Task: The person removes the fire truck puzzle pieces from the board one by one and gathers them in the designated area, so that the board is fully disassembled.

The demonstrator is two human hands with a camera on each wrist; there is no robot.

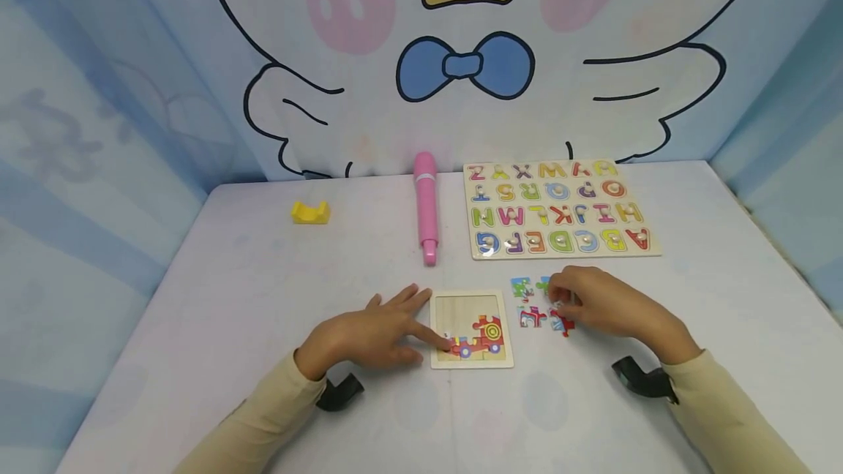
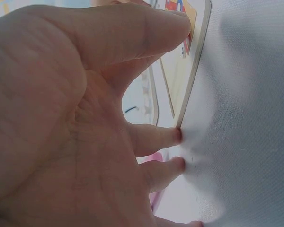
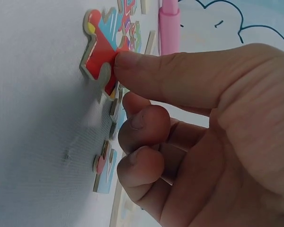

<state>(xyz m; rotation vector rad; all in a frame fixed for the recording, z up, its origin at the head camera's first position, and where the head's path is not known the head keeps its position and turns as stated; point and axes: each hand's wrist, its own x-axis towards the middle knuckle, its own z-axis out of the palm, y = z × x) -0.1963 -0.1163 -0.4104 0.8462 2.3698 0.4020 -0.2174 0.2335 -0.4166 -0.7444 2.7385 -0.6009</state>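
A small wooden puzzle tray (image 1: 461,306) lies in front of me, with joined red vehicle pieces (image 1: 490,331) along its lower right. My left hand (image 1: 375,331) spreads over its left side: the thumb (image 2: 168,30) rests on the lower-left piece and one fingertip touches the frame's edge. To the right of the tray, my right hand (image 1: 606,306) pinches a red and blue puzzle piece (image 3: 102,49), the thumb on its printed face and the other fingers curled. Close by lie other loose pieces, among them a red and white one (image 1: 530,317) and a green and blue one (image 1: 522,287).
Behind the loose pieces lies an alphabet board (image 1: 560,211) with knobbed letters. A pink pen-shaped stick (image 1: 426,207) lies left of that board, and a yellow block (image 1: 310,213) sits farther left. A printed cloth backdrop (image 1: 461,123) hangs at the table's far edge.
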